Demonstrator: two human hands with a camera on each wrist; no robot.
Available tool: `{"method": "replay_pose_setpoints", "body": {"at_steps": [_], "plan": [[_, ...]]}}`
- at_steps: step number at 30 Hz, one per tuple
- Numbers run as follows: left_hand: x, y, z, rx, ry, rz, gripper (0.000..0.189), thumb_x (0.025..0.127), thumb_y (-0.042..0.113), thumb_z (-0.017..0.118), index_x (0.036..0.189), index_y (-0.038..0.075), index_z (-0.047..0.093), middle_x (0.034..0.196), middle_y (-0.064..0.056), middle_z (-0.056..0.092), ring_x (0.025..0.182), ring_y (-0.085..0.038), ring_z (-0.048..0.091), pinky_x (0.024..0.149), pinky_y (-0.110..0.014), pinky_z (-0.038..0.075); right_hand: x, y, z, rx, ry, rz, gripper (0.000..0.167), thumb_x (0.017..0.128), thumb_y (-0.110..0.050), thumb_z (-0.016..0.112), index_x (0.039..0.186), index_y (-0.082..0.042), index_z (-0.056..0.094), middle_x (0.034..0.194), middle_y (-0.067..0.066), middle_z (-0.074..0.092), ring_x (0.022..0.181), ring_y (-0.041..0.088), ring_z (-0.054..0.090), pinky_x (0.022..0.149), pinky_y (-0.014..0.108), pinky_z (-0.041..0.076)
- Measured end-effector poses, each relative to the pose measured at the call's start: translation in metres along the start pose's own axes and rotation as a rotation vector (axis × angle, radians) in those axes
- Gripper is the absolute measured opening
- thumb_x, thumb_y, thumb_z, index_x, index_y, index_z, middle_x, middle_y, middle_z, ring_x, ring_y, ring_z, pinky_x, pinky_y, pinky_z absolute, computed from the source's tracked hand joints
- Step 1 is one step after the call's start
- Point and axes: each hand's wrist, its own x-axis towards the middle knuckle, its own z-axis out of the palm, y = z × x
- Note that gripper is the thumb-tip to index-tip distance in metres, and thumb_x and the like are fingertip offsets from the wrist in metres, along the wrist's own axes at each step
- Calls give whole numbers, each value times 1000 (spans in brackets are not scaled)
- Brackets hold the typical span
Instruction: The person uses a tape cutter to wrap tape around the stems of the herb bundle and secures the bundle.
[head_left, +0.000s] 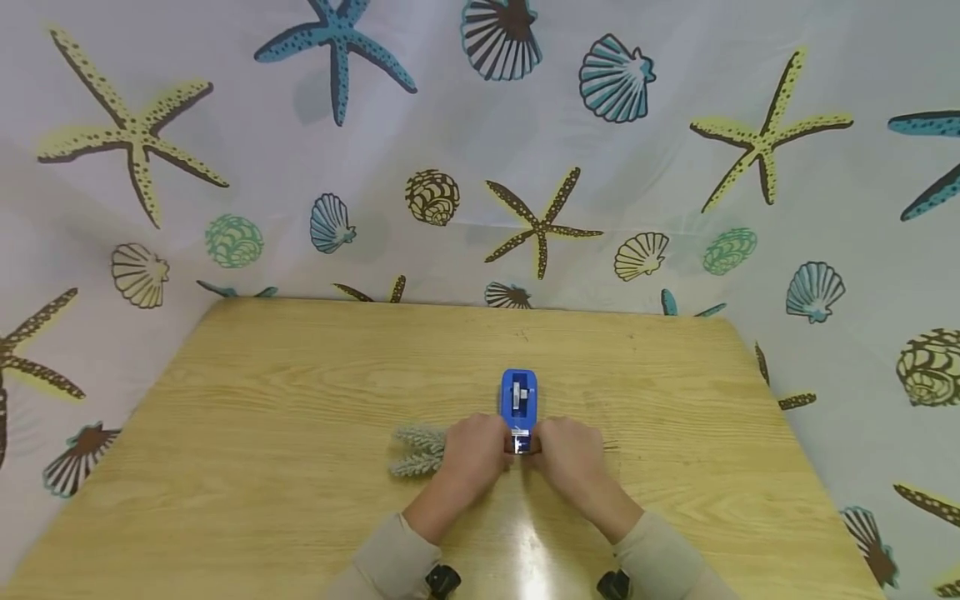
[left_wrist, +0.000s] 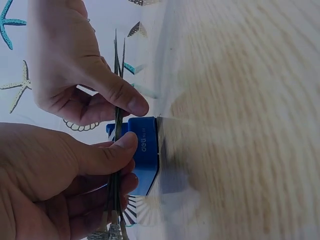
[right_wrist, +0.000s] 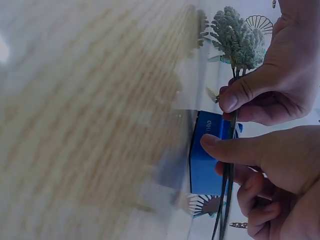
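Observation:
A bunch of grey-green sprigs, fuzzy at the heads with thin dark stems, lies crosswise in both hands. My left hand pinches the stems just below the heads, thumb over fingers. On the other side my right hand pinches the same stems farther along, and their thin ends stick out past it. Directly behind the stems stands a blue tape dispenser, marked deli, its front end between the two hands. In the left wrist view, both thumbs lie close to the dispenser's side; whether they touch it, I cannot tell.
The wood-grain table spreads around the hands, with glare near its front. A white cloth printed with starfish and shells hangs behind the table and along its sides.

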Motion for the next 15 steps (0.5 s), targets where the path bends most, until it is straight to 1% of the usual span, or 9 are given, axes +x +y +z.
{"method": "replay_pose_setpoints", "body": {"at_steps": [5,8,12,15], "plan": [[2,2,4,23,42,12,20,72,22,89,65,18,70,70,2,69,62,-15,62,49,-30,48,-4,2,-6,-17,-57,-16,11,83,-27,80,78,-18,77,70,-4,58,57,12,47,46,33,40],[3,1,5,35,52,6,22,70,21,90,64,17,70,70,2,68,61,-15,61,49,-30,47,-5,1,-8,-16,-93,-31,9,87,-25,77,83,-17,78,73,-2,56,60,13,48,48,35,44],[4,-2,5,20,39,6,20,71,20,90,66,17,70,70,3,68,62,-14,60,49,-29,47,-4,0,-8,-1,-95,-33,11,87,-24,77,80,-16,78,71,-3,63,58,12,49,46,32,42],[5,-3,6,-17,20,13,22,74,19,88,66,17,68,70,3,67,62,-13,59,51,-27,47,-2,1,-7,4,-73,-32,9,85,-24,79,78,-18,79,70,-4,68,57,11,50,44,30,41]]}}
